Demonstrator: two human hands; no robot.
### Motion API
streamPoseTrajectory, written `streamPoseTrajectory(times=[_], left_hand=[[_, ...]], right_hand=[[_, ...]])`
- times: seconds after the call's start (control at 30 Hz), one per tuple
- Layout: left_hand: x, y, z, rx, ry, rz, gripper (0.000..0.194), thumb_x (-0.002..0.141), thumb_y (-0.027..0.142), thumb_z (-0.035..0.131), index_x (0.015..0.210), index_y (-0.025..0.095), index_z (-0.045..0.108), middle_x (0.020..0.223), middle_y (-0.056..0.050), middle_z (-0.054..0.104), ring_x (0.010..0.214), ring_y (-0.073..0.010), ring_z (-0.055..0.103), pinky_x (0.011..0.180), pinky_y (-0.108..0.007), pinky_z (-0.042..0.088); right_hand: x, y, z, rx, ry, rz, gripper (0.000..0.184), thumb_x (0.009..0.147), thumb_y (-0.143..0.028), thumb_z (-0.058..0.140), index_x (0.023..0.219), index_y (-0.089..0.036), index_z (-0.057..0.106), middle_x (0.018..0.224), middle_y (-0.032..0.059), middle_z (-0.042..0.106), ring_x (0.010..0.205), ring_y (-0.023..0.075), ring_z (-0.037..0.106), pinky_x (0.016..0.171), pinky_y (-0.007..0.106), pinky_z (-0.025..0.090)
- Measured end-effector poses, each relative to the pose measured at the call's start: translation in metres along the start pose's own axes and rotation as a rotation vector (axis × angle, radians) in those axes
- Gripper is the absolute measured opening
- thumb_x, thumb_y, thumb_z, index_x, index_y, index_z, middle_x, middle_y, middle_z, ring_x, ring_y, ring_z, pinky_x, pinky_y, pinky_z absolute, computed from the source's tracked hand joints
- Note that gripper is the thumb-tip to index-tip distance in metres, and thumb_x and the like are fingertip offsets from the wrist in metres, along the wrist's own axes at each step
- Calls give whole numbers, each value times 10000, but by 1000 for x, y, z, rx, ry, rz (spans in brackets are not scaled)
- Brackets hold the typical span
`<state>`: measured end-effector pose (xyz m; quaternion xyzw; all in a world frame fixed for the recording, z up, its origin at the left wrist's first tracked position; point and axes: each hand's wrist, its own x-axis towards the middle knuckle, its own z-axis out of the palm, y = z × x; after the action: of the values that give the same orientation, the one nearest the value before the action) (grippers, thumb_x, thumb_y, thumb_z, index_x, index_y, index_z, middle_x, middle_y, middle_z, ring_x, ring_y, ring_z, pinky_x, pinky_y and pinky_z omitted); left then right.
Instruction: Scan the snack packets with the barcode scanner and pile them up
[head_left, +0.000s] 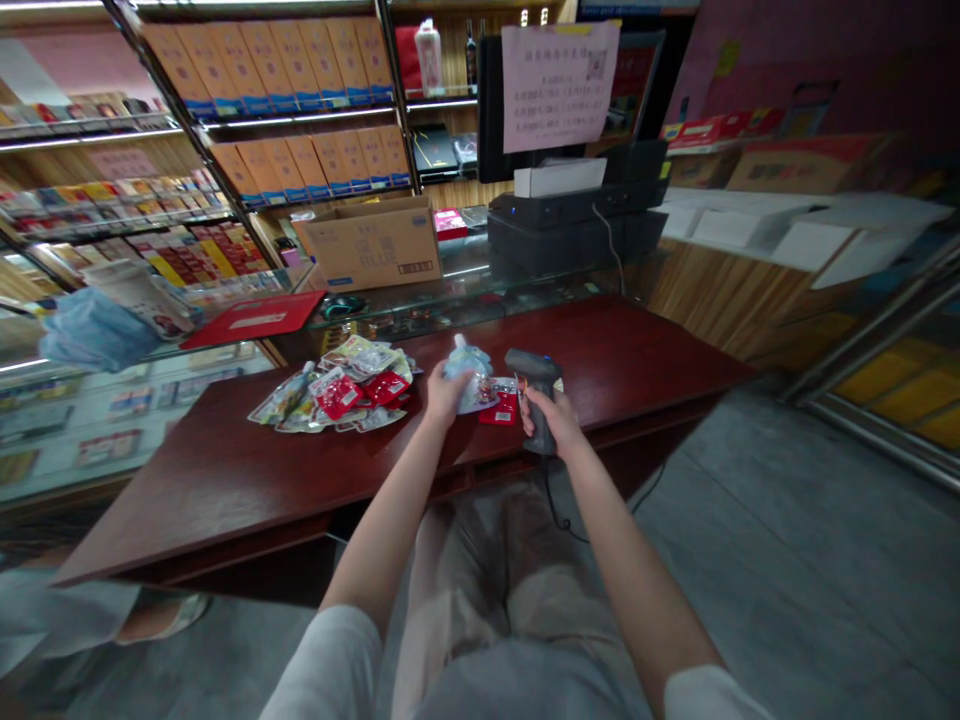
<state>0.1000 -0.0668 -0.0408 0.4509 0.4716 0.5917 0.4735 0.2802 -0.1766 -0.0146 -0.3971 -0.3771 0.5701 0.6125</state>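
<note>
My left hand (448, 392) is closed on a light blue and clear spouted pouch (470, 364), its white cap pointing away from me. My right hand (551, 413) grips the handle of a dark grey barcode scanner (534, 368), whose head points left toward the pouch. A cable hangs from the scanner's handle. Between the two hands, a red packet (501, 410) lies on the dark red desk (600, 345), partly behind the pouch. Left of my left hand is a heap of small snack packets (360, 380), some red, others clear or pale.
Beyond the desk, a glass counter holds an open cardboard box (375, 250), a red folder (255, 318) and a black cash drawer (570, 235). A paper sign (559, 85) covers a monitor. Shelves of orange boxes (300, 65) rise behind. Another person's foot (169, 615) shows lower left.
</note>
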Motion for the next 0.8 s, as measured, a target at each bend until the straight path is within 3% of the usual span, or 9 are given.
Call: streamPoseTrajectory(times=[0.13,0.37,0.57,0.67,0.8], left_hand=[[19,9,3,-249,48,26,574,546,340,843,1031,193,574,949,-37,709,872,-202,696,861,-367,548],[48,22,-2,-325,-7,-58,546,491,357,911,919,123,667,829,-74,741,799,-241,717,825,-407,565],[54,19,-8,-455,-87,-123,501,623,444,866,974,163,646,825,-55,734,878,-244,725,867,-405,563],[57,18,-13,-456,-147,-96,570,684,569,807,1045,163,634,923,-92,743,960,-257,714,897,-407,547],[60,18,-18,-431,-140,-119,649,704,691,736,1055,154,642,949,-108,742,923,-237,712,874,-377,545]], right_hand=[[14,-5,12,-46,-30,-9,442,669,-492,775,924,-169,614,537,-69,568,350,85,475,337,214,378],[38,-2,33,-34,-62,-29,413,674,-469,760,929,-173,627,524,-65,562,346,88,460,335,223,367],[49,8,43,-70,-154,31,428,695,-464,748,969,-159,624,537,-60,575,349,86,463,339,217,365],[51,11,44,-58,-176,79,428,687,-476,754,932,-150,624,524,-60,562,340,82,449,333,214,351],[49,14,43,-23,-211,118,400,687,-477,760,874,-151,625,503,-66,535,330,69,419,329,204,335]])
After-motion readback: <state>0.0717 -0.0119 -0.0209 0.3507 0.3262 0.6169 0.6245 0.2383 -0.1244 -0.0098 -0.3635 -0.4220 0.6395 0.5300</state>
